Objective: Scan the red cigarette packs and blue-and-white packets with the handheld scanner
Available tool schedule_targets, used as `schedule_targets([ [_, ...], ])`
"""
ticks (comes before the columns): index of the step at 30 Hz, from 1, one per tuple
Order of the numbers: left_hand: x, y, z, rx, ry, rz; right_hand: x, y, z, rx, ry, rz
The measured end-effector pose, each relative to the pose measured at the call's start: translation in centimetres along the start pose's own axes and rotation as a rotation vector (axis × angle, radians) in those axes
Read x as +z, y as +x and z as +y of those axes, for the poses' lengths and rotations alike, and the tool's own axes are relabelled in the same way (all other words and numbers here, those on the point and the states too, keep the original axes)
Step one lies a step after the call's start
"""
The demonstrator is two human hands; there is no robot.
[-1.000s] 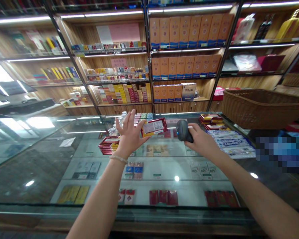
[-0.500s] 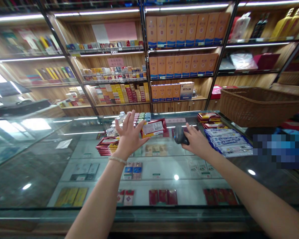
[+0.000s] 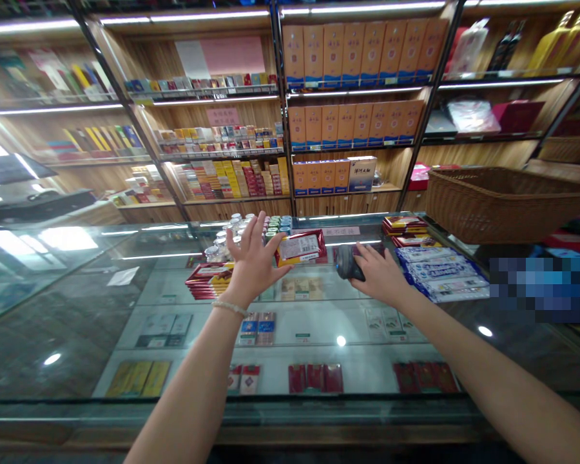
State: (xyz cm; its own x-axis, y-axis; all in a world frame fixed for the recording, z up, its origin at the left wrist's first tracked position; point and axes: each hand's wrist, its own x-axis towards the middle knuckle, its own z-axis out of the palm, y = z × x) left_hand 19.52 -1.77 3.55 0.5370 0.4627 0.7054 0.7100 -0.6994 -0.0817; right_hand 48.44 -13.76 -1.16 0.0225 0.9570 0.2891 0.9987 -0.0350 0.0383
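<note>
My left hand grips the left end of a red and yellow snack packet between thumb and index finger, its other fingers spread. The packet's printed back, with a white label strip, faces me above the glass counter. To its right, my right hand is wrapped round a black handheld barcode scanner. A small blue light shows on the scanner, whose head points left toward the packet, apart from it. Partly behind my left hand lies a stack of similar red packets.
Small capped bottles stand behind my left hand. Blue and white packets and more red packets lie at right, beside a wicker basket. Cigarette packs sit under the glass counter. Stocked shelves stand behind.
Both hands keep their holds. The packet has shifted very slightly right and the scanner slightly left, so the gap between them is a little smaller. The view has tilted slightly.
</note>
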Motion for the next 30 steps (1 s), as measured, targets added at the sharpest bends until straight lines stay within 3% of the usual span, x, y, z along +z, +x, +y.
schedule_targets([
  [13,0.1,-0.1,0.1,0.024,0.036,0.010,0.5,-0.2,0.2,0.018,0.007,-0.024],
  [21,-0.4,0.1,0.7,0.024,-0.004,0.016,-1.1,0.4,0.6,0.031,0.064,0.263],
  [30,-0.4,0.1,2.7,0.122,-0.077,-0.061,-1.6,0.1,-0.3,-0.067,0.112,0.345],
])
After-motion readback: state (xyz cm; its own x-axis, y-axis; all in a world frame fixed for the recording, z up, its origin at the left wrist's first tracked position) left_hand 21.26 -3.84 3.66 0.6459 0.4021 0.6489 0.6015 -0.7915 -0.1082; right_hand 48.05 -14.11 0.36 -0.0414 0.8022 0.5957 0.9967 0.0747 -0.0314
